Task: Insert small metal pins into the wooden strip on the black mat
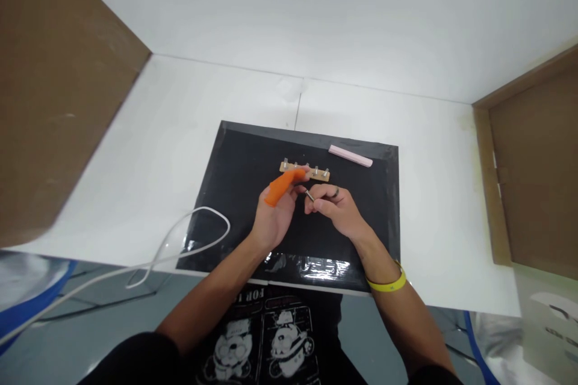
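Note:
A small light-brown strip, wooden by its look [321, 174], with several upright metal pieces along it, is over the black mat. My left hand [274, 216] is closed, its fingertips on the middle of the strip and covering part of it. Something smooth and orange [284, 185] lies along the fingers of that hand; I cannot tell whether it is worn or held. Just to the right, my right hand [336, 207] pinches a short metal rod [309, 195] between thumb and finger, its end close to my left fingertips.
A pink bar-shaped piece [350, 156] lies on the black mat [226, 174], behind my right hand. A white cable [180, 255] loops over the left front edge of the white table [433, 192]. Brown panels stand left [58, 84] and right [537, 174], with a white wall behind.

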`<action>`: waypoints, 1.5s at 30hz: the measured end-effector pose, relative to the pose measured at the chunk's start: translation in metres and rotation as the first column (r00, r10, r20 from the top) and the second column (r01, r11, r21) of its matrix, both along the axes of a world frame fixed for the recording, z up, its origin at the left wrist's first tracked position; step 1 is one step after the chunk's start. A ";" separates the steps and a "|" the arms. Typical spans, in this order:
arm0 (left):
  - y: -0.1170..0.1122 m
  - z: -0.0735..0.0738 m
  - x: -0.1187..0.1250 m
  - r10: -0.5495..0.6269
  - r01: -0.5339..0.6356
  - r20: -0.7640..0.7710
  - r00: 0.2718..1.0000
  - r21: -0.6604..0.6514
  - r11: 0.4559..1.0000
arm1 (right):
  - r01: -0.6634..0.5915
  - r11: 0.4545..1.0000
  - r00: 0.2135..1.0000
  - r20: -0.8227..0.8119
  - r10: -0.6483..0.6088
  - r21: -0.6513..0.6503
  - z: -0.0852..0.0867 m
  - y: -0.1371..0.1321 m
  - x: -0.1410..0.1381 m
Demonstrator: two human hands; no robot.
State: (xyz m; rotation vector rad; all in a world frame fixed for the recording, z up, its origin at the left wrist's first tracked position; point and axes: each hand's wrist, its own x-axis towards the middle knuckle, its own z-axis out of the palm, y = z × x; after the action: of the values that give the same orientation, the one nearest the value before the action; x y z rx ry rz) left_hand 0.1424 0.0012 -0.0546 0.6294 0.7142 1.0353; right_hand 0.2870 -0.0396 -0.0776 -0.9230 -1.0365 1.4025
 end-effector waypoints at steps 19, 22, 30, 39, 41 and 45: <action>0.022 0.009 -0.008 -0.082 0.117 -0.141 0.987 0.263 0.958 | -0.295 0.944 0.897 0.298 0.327 -0.147 0.011 -0.003 -0.004; 0.020 0.007 -0.008 -0.086 0.126 -0.157 0.984 0.267 0.955 | -0.287 0.944 0.892 0.314 0.324 -0.161 0.011 -0.003 -0.003; 0.017 0.005 -0.006 -0.090 0.121 -0.127 0.988 0.261 0.958 | -0.275 0.945 0.887 0.334 0.320 -0.177 0.011 -0.002 -0.004; 0.016 0.006 -0.004 -0.056 0.097 -0.149 0.987 0.282 0.954 | -0.296 0.944 0.854 0.403 0.330 -0.145 0.011 -0.002 -0.003; 0.018 0.005 -0.007 -0.031 0.085 -0.181 0.983 0.300 0.950 | -0.298 0.945 0.821 0.469 0.326 -0.134 0.012 -0.002 -0.001; 0.024 0.009 -0.024 0.032 0.097 -0.286 0.958 0.425 0.900 | -0.241 0.968 0.696 0.683 0.221 -0.067 0.018 -0.003 0.009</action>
State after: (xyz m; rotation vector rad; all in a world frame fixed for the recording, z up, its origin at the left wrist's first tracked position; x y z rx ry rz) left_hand 0.1182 0.0255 -0.0455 1.1985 0.7223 1.0924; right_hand 0.2965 -0.0429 -0.0596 -1.3835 -1.7836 1.2485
